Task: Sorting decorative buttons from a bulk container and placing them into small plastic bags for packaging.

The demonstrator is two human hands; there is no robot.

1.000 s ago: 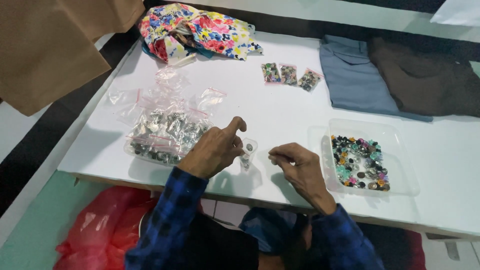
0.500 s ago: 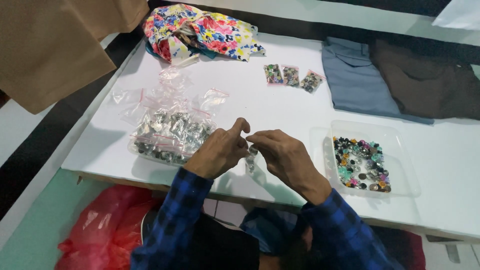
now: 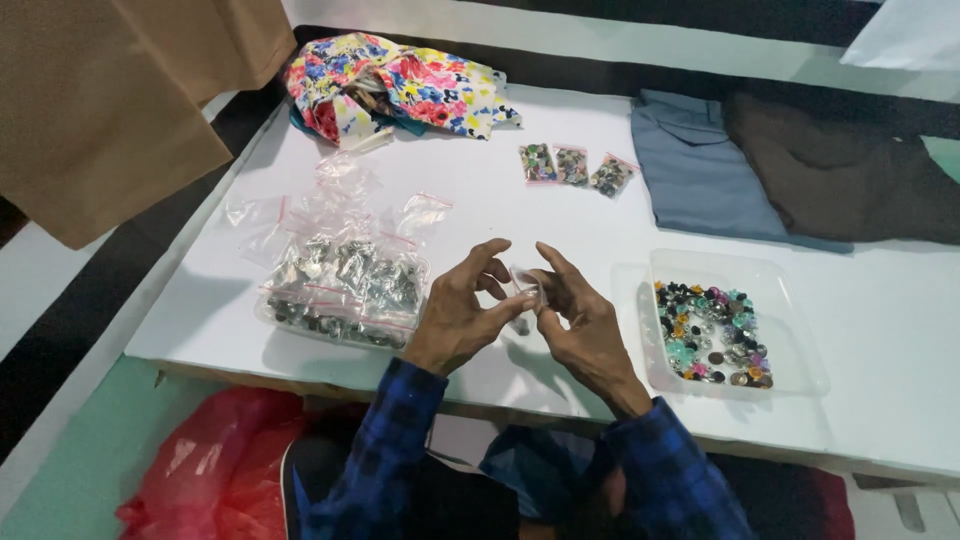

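Note:
My left hand (image 3: 462, 315) and my right hand (image 3: 580, 322) meet above the white table (image 3: 880, 400), both pinching a small clear plastic bag (image 3: 524, 283) between thumbs and fingertips. To the left lies a heap of small clear bags filled with dark beads (image 3: 345, 285). At the right stands a clear plastic tray (image 3: 800, 368) holding several coloured beads (image 3: 712, 332). Blue checked sleeves cover both forearms.
Three small filled bags (image 3: 574, 168) lie at the table's middle back. Empty clear bags (image 3: 340, 200) are scattered at the left. A flowered cloth (image 3: 400, 85), a blue garment (image 3: 700, 175) and a brown garment (image 3: 850, 170) lie at the back. A red plastic bag (image 3: 220, 470) sits below the table.
My right hand has come left from the table to meet my left hand. Both hands have risen a little and now hold the small clear bag together.

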